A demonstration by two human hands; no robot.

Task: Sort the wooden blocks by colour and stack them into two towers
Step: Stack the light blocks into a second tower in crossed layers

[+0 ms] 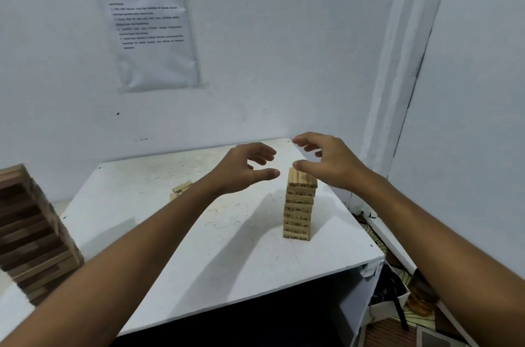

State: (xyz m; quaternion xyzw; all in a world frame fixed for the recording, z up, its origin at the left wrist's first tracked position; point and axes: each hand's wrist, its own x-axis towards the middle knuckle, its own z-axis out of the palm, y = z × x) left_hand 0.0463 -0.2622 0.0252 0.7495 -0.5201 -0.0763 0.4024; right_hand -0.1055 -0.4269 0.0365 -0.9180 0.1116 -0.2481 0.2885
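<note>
the light tower (299,206) stood upright near the right edge of the white bench (159,247), numbers printed on its block ends. the right hand (331,160) hovered at its top, fingers spread and loosely bent, thumb just over the top layer. the left hand (244,167) hung just left of the top, spread, holding nothing. a few loose light blocks (180,190) lay behind the left forearm. the dark tower (31,233) stood far left.

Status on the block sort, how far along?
Mostly done: a dark tower stands at the table's left edge and a light tower stands right of centre. Both the left hand and the right hand are open around the light tower's top, holding nothing. Left: a few loose light blocks behind the left forearm.
</note>
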